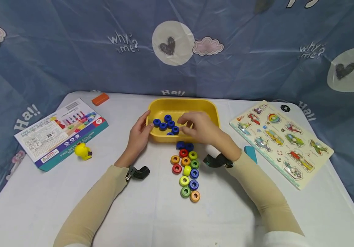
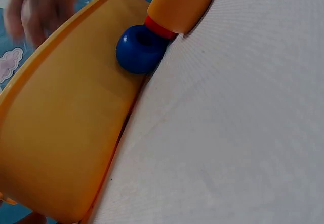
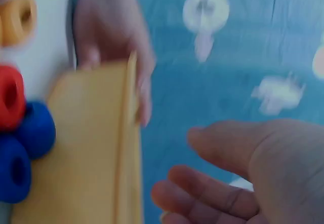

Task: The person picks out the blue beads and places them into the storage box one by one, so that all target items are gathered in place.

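A yellow plastic tray [image 1: 183, 109] sits toward the back of the table, with several blue ring beads [image 1: 161, 128] inside on its left and middle. My left hand [image 1: 138, 134] grips the tray's left end, thumb over the rim and fingers along the outside. Over the right half of the tray is my right hand [image 1: 199, 126], fingers loosely bent. In the right wrist view a gap shows between the thumb [image 3: 223, 140] and fingers, with no bead there. Blue beads [image 2: 126, 57] lie against the tray's front wall.
Red, orange, green, yellow and blue beads [image 1: 184, 181] run in a loose column before the tray. At left are a toy box [image 1: 62, 132], a yellow figure [image 1: 82, 151] and an orange block [image 1: 100, 99]. At right, a picture puzzle board [image 1: 280, 137] and a teal block [image 1: 251, 153].
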The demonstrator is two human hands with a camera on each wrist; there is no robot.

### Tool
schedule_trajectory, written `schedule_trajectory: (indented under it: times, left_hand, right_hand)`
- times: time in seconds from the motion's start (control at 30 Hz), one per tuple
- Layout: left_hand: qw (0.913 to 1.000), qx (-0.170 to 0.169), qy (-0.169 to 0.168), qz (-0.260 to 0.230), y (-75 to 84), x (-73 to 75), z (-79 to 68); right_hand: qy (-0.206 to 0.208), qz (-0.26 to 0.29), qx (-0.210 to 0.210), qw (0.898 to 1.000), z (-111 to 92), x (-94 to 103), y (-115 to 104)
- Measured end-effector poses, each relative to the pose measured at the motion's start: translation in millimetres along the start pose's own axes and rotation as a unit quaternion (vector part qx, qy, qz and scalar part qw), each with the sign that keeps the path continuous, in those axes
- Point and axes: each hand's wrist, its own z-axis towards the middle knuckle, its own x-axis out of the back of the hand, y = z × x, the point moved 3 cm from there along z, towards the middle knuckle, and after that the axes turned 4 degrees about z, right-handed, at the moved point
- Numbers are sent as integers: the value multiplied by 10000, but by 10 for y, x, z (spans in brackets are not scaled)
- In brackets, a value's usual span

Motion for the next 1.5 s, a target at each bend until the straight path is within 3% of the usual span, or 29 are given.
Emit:
schedule_trajectory:
  times: [0.1,0.23,0.33,0.57,0.67,0.93,1.13,1.27,1.37,1.5]
  left_hand:
    - [10000,-41,4,-36,-2,-1,-1]
    - [10000,-73,33,-43,-1,9,0]
    - [10000,-70,12,-36,-10,4,-2]
    - [9999,-101,15,-84,-10,-14,2]
    - [9999,-95,22,-55,-2,-17,7]
    - [10000,-91,-3,-30,1,-10,2]
    - [9999,-103,49,48,-15,17,9]
    - [9999,-65,76,59,-26,35,11]
    - [10000,-11,60,33,-28,28,8]
    - [10000,48,35,20,-24,1,9]
  right_hand:
    - [-254,-46,409,9988,-245,28,-139]
    - [-1052,-170,96,9943,-464,-34,-147]
    - [-1343,-570,-152,9892,-544,-131,-78]
    - [-915,-1674,-246,9813,-568,-345,22]
    - [-806,-1659,-225,9826,-568,-354,16]
    - [-1110,-1377,-279,9838,-554,-358,-34]
    - [-849,-530,66,9950,-423,-3,-217]
    - [-388,-427,-120,9983,-178,221,-113]
    - [-300,-480,-543,9969,28,209,105]
    - [-615,-521,-1076,9909,223,43,389]
